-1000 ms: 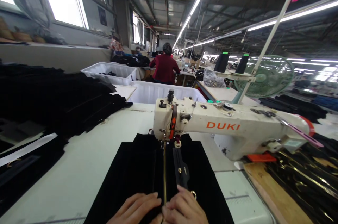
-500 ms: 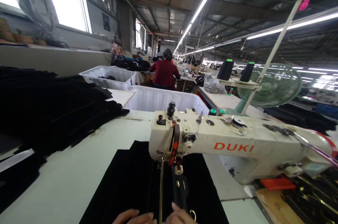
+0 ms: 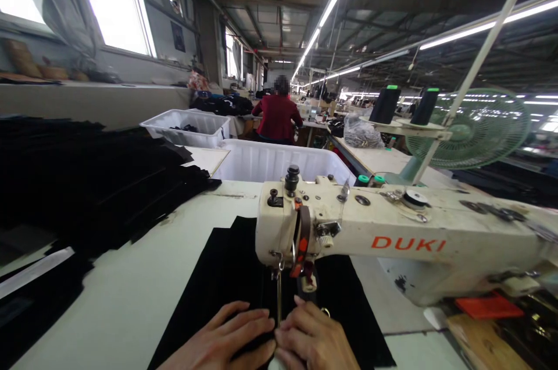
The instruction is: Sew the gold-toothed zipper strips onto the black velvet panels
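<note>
A black fabric piece (image 3: 204,283) lies on the pale table under the needle end of a white sewing machine (image 3: 349,224). A narrow gold strip, resembling metal zipper teeth, (image 3: 279,294) runs along it toward me from the presser foot. My left hand (image 3: 226,338) rests on the fabric left of the strip, its fingers stretched out flat. On the right side, my right hand (image 3: 314,335) has its fingers bent and pressed together at the strip and the fabric. Between the hands at the bottom edge is a small pale thing I cannot make out. A gold ring (image 3: 325,312) shows beside the right hand.
Black cut pieces (image 3: 78,184) are heaped at the left. White plastic bins (image 3: 283,162) stand behind the table. Thread cones (image 3: 386,103) and a green fan (image 3: 475,128) are at the right. A person in dark red (image 3: 278,117) sits farther back.
Both hands have come farther up into view, closer to the needle, along the gold strip. The machine and the surroundings appear shifted right as the view turned slightly left.
</note>
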`<state>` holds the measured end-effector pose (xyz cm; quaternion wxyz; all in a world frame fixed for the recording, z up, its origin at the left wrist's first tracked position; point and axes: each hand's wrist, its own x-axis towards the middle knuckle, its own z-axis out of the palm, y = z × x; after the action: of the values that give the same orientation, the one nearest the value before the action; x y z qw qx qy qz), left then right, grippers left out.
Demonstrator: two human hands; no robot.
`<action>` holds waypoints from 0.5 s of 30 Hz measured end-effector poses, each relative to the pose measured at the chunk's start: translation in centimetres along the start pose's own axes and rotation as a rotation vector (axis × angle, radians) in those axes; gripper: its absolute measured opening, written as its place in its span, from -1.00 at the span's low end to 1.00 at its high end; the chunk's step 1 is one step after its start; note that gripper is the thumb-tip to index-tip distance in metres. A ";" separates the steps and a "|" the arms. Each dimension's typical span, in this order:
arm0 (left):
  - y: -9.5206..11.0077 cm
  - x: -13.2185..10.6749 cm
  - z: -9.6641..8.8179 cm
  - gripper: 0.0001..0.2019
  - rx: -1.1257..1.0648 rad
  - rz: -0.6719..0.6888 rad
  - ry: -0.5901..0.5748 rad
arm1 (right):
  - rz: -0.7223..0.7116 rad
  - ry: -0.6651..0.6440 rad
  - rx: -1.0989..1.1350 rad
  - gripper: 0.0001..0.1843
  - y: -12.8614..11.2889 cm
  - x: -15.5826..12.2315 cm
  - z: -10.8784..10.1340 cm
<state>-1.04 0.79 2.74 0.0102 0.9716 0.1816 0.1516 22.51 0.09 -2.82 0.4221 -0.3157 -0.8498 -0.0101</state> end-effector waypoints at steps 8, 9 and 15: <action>-2.0 0.0 2.4 -0.50 -0.138 -0.112 0.098 | 0.125 -0.117 0.064 -0.84 1.4 1.1 -0.3; -1.9 0.3 1.8 -0.47 -0.148 -0.131 0.094 | 0.145 -0.127 0.065 -0.78 1.6 1.3 -0.3; -1.6 1.6 -2.1 -0.26 -0.137 -0.179 0.035 | 0.250 -0.149 0.078 -0.76 2.3 2.5 0.0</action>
<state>-0.82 2.75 5.07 0.0870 0.9457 0.2569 0.1790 22.70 3.27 -1.59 0.3677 -0.4025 -0.8324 0.0989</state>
